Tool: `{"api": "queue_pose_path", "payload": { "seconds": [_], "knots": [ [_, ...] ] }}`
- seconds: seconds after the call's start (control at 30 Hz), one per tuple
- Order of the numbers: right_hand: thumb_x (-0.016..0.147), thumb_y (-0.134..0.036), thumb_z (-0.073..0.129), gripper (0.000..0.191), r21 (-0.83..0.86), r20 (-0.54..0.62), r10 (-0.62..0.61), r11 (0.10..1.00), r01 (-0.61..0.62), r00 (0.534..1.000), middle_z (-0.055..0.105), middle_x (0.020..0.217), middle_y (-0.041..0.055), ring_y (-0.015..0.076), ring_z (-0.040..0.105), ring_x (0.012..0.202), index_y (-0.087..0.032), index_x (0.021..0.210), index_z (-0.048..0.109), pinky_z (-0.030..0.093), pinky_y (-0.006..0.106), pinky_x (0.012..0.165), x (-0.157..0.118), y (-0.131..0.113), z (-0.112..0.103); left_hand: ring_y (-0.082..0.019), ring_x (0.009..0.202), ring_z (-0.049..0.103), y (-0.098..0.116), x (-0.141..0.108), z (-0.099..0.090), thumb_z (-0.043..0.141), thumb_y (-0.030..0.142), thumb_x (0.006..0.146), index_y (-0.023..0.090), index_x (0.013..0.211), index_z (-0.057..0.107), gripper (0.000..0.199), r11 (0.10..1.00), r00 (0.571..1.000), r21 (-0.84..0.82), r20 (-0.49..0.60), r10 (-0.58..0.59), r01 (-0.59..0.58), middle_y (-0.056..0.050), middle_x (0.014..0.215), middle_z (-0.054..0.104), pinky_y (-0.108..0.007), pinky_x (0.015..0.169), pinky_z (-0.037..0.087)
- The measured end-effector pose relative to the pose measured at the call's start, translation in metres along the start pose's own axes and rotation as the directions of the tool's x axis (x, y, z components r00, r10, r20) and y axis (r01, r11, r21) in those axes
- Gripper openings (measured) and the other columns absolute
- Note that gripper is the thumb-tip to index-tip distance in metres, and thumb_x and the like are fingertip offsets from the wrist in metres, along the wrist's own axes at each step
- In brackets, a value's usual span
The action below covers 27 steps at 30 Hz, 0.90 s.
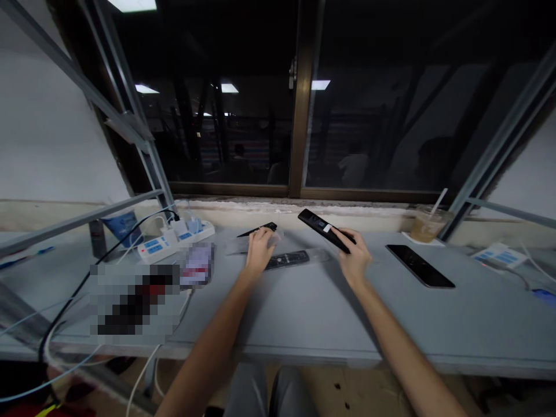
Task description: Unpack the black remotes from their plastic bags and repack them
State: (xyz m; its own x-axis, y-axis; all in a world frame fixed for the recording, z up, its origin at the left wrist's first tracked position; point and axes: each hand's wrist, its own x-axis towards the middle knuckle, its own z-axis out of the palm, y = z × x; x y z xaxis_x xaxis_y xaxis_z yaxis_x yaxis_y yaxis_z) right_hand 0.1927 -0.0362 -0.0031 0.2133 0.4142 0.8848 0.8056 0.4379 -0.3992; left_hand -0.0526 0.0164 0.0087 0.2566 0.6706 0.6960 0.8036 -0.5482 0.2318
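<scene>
My right hand [355,255] is closed around the lower end of a black remote control [319,224], tilted above the desk, with a small white label on it. My left hand [260,249] is closed, its fingertips pinching clear plastic film [238,245]. Just behind those fingers shows another dark remote control [264,227], partly hidden; I cannot tell whether it is inside the film. A third remote control [289,259] lies on the desk between my hands, apparently in a clear plastic sleeve [320,255] that extends to its right.
On the grey desk [304,318], a black phone [419,266] lies right of my hands, near a drink cup [428,225] with a straw. To the left are a phone [197,265], a power strip [176,242] with cables, and a blurred-out patch. A window stands behind, metal posts at both sides.
</scene>
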Motion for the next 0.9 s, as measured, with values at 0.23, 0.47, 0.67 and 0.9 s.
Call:
{"api": "queue_pose_path", "payload": {
  "seconds": [0.23,0.47,0.67,0.9],
  "knots": [
    [0.067,-0.029,0.062,0.041,0.419,0.191,0.408,0.788,-0.450,0.893,0.065,0.096,0.0071,0.0205,0.062,0.078,-0.019,0.107,0.062,0.053,0.031,0.059,0.005,-0.017,0.010,-0.019,0.097,0.054,0.004,-0.001,0.003,0.048,0.003,0.073,0.022,0.092,0.054,0.027,0.999,0.997,-0.021,0.063,0.039,-0.038,-0.002,0.098,0.062,-0.033,0.085,0.035],
    [0.058,-0.042,0.068,0.050,0.654,0.348,0.716,0.277,-0.704,0.605,0.064,0.060,-0.0016,0.0121,0.057,0.046,-0.018,0.101,0.056,0.046,0.020,0.038,0.008,-0.018,0.015,-0.019,0.090,0.056,0.009,-0.002,0.004,0.048,0.012,0.078,0.021,0.086,0.054,0.013,0.999,0.999,-0.037,0.043,0.026,-0.025,-0.001,0.091,0.064,-0.033,0.085,0.035],
    [0.059,-0.040,0.061,0.036,0.640,0.376,0.762,0.198,-0.743,0.527,0.057,0.043,-0.0056,0.0080,0.043,0.030,-0.018,0.087,0.057,0.038,0.019,0.031,0.008,-0.013,0.015,-0.019,0.089,0.055,0.013,-0.004,0.007,0.050,0.010,0.075,0.021,0.092,0.053,0.020,0.999,0.997,-0.027,0.068,0.032,-0.030,-0.001,0.093,0.064,-0.034,0.085,0.034],
    [0.056,-0.038,0.061,0.036,0.558,0.436,0.714,0.264,-0.787,0.548,0.056,0.042,-0.0049,0.0094,0.043,0.030,-0.017,0.086,0.057,0.036,0.021,0.031,0.009,-0.024,0.010,-0.021,0.095,0.053,0.024,-0.006,0.008,0.062,0.020,0.070,0.022,0.099,0.056,0.030,0.994,0.985,-0.034,0.135,0.106,-0.102,-0.002,0.098,0.063,-0.036,0.087,0.032]
  ]
}}
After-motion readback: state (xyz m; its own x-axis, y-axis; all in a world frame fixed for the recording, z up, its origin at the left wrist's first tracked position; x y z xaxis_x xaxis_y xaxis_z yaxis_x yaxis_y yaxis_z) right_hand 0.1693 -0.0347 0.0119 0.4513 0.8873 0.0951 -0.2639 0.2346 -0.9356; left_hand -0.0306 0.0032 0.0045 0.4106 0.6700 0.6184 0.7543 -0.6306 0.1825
